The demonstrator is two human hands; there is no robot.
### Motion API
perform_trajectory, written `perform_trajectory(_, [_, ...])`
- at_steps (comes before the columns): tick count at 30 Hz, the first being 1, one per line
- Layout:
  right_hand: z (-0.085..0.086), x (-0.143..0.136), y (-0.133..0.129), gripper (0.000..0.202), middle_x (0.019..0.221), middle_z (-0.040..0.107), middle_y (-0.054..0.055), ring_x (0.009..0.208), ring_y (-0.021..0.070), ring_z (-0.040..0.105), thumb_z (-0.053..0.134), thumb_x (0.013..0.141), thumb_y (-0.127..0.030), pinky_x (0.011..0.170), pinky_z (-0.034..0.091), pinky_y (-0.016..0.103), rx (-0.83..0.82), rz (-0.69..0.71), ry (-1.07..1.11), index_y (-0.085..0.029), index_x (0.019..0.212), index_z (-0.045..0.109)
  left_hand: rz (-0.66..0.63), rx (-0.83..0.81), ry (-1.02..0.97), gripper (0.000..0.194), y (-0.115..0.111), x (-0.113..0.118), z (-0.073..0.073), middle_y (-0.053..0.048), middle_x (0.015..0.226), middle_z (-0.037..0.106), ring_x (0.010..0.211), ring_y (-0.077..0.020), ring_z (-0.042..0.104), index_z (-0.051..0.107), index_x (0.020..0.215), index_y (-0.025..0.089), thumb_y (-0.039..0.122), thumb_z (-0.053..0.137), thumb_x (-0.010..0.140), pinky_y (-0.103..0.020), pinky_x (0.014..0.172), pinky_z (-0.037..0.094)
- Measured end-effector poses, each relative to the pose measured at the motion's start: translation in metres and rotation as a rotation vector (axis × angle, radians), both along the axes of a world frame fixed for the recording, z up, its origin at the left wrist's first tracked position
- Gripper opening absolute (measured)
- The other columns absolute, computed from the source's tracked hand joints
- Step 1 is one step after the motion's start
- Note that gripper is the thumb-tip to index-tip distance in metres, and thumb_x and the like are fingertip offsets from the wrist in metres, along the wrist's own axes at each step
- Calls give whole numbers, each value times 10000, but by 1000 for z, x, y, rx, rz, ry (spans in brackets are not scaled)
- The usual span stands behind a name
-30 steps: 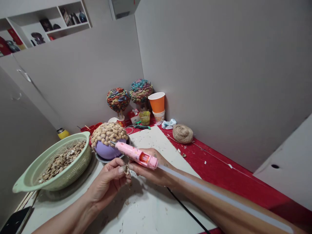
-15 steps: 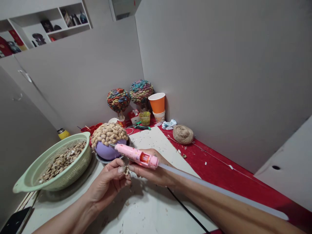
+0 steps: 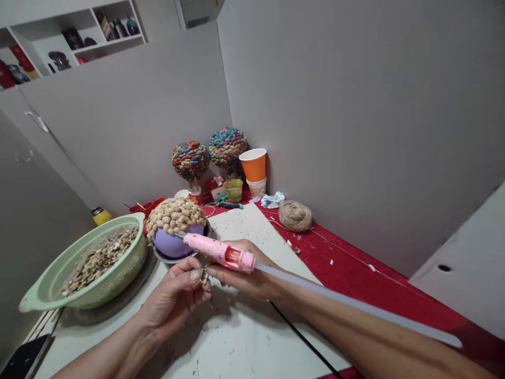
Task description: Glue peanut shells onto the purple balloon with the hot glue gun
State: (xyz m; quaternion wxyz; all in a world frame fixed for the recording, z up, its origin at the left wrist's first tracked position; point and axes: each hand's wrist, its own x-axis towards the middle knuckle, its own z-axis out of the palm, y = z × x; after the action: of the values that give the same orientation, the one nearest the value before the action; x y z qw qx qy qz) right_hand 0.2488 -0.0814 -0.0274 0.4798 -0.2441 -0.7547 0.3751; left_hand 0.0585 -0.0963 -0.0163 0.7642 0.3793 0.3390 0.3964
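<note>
My left hand (image 3: pixel 179 287) pinches a small broken peanut shell (image 3: pixel 204 276) between thumb and fingers. Held in my right hand (image 3: pixel 244 273) is a pink hot glue gun (image 3: pixel 219 251), a long clear glue stick (image 3: pixel 355 300) running out of its back along my forearm. The right fingertips also reach the shell. Just behind the nozzle sits a purple balloon (image 3: pixel 171 242), its upper part covered with peanut shells (image 3: pixel 177 215); it rests in a metal bowl (image 3: pixel 208 231). Whether the nozzle touches the balloon I cannot tell.
A green colander (image 3: pixel 82 300) of peanut shells stands on the left, with a phone (image 3: pixel 26 358) in front. Behind are two colourful shell-covered balls (image 3: pixel 191 160), an orange cup (image 3: pixel 253 167), pliers (image 3: pixel 229 205) and a twine ball (image 3: pixel 295 216). A black cord (image 3: pixel 300 337) crosses the white board.
The whole view has shifted very slightly. Both hands, the glue gun and the shell keep nearly the same positions relative to each other.
</note>
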Motion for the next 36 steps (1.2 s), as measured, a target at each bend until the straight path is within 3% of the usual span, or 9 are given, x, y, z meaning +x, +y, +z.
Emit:
perform_trajectory(4, [2, 0, 0, 163, 643, 473, -41, 568, 98, 424, 589, 875, -238, 496, 357, 191, -52, 6, -23, -161, 742, 534, 4, -3, 6, 186, 0, -1, 0, -8, 687, 659, 608, -88, 623, 630, 790, 143, 168, 795, 707, -210, 645, 559])
perform_trajectory(11, [-2, 1, 1, 223, 677, 466, -27, 607, 113, 439, 583, 875, -296, 525, 370, 201, 11, 14, -13, -176, 710, 493, -2, -4, -1, 194, 0, 1, 2, -19, 679, 670, 606, -91, 625, 630, 778, 134, 167, 803, 694, -211, 646, 553])
perform_trajectory(17, [1, 2, 1, 148, 686, 500, -21, 610, 115, 451, 572, 899, -272, 531, 395, 203, 16, 12, -53, -147, 824, 592, 4, 1, 0, 193, -1, 2, 2, -8, 664, 658, 601, -82, 611, 637, 757, 128, 181, 810, 691, -203, 641, 551])
perform_trajectory(21, [0, 2, 2, 225, 639, 470, -27, 577, 108, 428, 566, 900, -302, 486, 376, 197, 14, 17, -36, -152, 734, 539, -2, 15, 3, 195, -2, 1, 1, -13, 676, 668, 608, -89, 618, 642, 774, 136, 184, 811, 688, -206, 645, 549])
perform_trajectory(36, [-3, 0, 3, 219, 677, 476, -27, 595, 112, 446, 580, 886, -309, 538, 373, 209, 43, 1, -27, -176, 729, 505, 25, 25, -5, 172, -2, 3, 2, -15, 657, 676, 599, -92, 626, 663, 753, 136, 170, 814, 680, -202, 633, 554])
